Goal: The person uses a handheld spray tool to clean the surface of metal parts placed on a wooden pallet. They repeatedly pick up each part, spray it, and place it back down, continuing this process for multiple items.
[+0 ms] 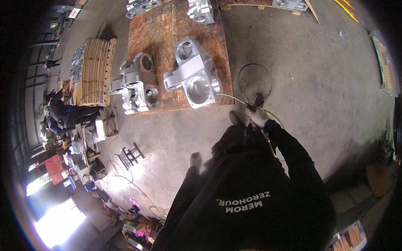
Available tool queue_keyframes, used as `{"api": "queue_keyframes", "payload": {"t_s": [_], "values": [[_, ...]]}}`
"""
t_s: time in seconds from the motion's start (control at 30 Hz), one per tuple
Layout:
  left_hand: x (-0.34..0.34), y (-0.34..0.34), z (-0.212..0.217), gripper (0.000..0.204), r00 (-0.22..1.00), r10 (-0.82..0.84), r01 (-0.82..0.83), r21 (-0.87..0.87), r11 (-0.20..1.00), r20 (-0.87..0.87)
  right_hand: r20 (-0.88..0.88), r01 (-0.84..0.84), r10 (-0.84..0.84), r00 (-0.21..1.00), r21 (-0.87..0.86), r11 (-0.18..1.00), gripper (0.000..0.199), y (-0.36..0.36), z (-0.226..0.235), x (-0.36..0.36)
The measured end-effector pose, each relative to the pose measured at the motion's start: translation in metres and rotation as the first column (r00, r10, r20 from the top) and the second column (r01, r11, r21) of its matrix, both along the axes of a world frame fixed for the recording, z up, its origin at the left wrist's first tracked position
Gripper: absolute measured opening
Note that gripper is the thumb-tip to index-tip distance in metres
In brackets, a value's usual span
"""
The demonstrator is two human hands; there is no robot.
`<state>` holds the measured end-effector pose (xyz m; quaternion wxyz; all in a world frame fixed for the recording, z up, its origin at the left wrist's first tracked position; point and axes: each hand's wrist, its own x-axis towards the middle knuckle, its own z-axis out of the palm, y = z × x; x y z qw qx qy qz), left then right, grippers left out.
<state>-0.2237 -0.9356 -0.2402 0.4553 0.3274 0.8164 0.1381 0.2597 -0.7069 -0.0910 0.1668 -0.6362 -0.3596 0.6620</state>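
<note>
Concrete floor, right hand (256,115) gripping thin nozzle (230,97) aimed leftward at metal casting (196,77); left hand (195,160) unclear.

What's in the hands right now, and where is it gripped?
The right hand grips a thin hose just behind its nozzle, which points at a metal casting. The left hand hangs empty.

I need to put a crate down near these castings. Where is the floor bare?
Bare concrete floor lies right of the wooden board, past the hose loop. Another patch lies between the board's near edge and the small metal stand. The board, with its grey castings, is crowded.
</note>
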Motion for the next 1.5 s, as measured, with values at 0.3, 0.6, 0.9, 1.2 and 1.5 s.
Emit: {"api": "queue_keyframes", "payload": {"t_s": [0.3,0.6,0.9,1.2,1.5], "values": [[0.099,0.126,0.076,0.02,0.928,0.005,-0.125,0.298,0.946,0.373,0.139,0.092,-0.133,0.981,0.272,0.958,0.039,-0.029,-0.014,0.062],[0.044,0.064,0.034,0.024,0.994,-0.024,0.022,0.023,1.0,0.106,-0.014,0.181,-0.182,0.983,0.211,0.961,0.044,-0.042,-0.032,0.045],[0.058,0.063,0.057,0.024,0.956,0.149,-0.158,0.017,0.987,0.254,0.137,-0.112,0.112,0.984,-0.006,0.994,0.043,0.002,-0.025,0.05],[0.116,0.128,0.087,0.023,0.93,0.07,-0.123,0.125,0.984,0.36,0.272,-0.009,-0.08,0.959,0.31,0.951,0.047,-0.022,-0.104,0.092],[0.085,0.097,0.07,0.019,0.959,0.105,-0.136,0.105,0.985,0.262,-0.114,0.097,-0.109,0.987,-0.106,0.99,0.052,0.014,-0.083,0.051]]}}
